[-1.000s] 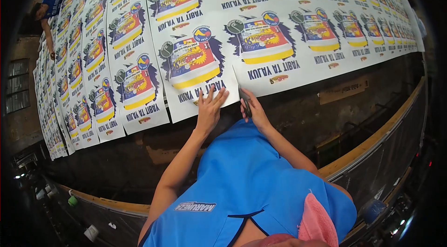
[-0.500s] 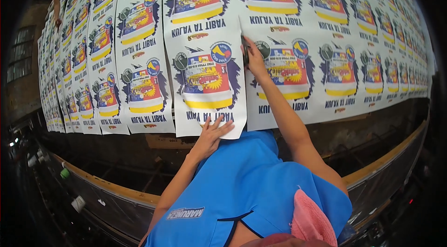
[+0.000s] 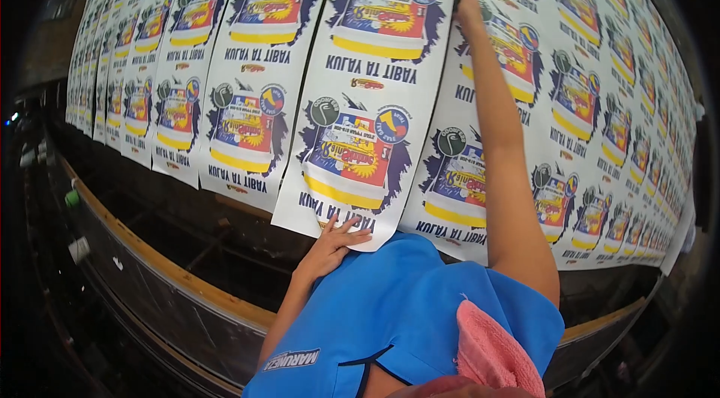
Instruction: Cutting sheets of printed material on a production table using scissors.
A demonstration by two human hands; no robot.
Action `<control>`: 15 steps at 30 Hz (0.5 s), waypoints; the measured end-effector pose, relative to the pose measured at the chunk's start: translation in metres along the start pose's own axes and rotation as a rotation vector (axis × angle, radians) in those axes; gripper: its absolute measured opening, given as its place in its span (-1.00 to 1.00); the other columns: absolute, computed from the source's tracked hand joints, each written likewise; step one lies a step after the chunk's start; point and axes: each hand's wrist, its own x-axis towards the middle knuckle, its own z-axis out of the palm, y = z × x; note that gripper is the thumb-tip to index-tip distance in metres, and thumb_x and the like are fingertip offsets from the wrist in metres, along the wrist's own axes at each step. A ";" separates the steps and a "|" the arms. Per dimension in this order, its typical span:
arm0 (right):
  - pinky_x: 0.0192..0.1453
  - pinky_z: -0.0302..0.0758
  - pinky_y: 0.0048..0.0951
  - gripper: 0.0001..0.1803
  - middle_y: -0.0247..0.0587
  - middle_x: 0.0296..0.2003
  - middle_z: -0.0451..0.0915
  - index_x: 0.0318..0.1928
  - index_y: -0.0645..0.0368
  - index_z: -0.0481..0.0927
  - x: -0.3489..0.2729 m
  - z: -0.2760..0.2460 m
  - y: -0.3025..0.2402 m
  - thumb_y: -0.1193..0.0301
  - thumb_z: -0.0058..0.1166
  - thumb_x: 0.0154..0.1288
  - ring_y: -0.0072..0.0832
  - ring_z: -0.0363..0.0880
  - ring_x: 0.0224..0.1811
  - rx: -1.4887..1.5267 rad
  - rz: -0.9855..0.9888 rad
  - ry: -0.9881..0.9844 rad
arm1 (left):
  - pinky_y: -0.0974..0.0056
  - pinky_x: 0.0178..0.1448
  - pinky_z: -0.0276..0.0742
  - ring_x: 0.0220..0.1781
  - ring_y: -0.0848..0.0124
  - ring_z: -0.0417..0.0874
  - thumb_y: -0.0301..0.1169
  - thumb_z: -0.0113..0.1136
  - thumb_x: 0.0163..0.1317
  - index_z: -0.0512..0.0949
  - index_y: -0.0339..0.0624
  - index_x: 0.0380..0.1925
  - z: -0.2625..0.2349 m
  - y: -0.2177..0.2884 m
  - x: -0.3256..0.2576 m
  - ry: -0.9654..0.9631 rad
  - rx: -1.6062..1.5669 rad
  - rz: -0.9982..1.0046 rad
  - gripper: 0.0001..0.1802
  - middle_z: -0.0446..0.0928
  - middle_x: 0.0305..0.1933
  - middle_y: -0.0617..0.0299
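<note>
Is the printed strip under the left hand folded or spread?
Spread: the printed strip lies face up in one long band, with no fold visible; the left hand rests on its near end.

I view the scene from my own head, through the left of two fisheye cameras worn side by side. It faces downward and ahead. Nearest the lens, at the lower edge, are a pink cloth [image 3: 499,345] and my blue shirt [image 3: 420,300]; my left hand [image 3: 334,246] lies farther off, my right hand [image 3: 469,12] farther still.
</note>
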 end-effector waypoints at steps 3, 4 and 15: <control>-0.18 0.61 -0.18 -0.56 -0.34 -0.08 0.60 0.22 -0.07 0.50 0.053 0.026 -0.014 0.07 0.08 0.43 -0.46 0.58 -0.12 -0.116 0.035 -0.002 | -0.08 0.65 -0.44 0.58 0.23 0.17 -0.72 -0.10 0.13 0.60 0.09 0.18 0.004 -0.002 -0.005 0.067 -0.014 -0.037 -0.34 0.52 0.32 0.35; -0.19 0.60 -0.20 -0.56 -0.37 -0.09 0.60 0.22 -0.09 0.51 0.087 -0.003 -0.026 0.08 0.10 0.42 -0.47 0.58 -0.12 -0.049 0.092 -0.020 | -0.09 0.65 -0.44 0.58 0.22 0.17 -0.73 -0.11 0.10 0.60 0.09 0.18 0.001 -0.007 -0.001 0.058 -0.010 0.001 -0.32 0.52 0.32 0.35; -0.51 0.42 -0.57 -0.53 -0.32 -0.45 0.60 0.27 0.14 0.46 -0.033 -0.025 -0.063 0.32 0.15 0.39 -0.59 0.56 -0.52 0.048 -0.145 -0.140 | -0.09 0.59 -0.07 0.52 0.03 0.24 -0.29 0.21 0.29 0.60 -0.08 0.14 -0.007 -0.017 -0.002 0.210 -0.148 0.094 -0.59 0.51 0.32 0.15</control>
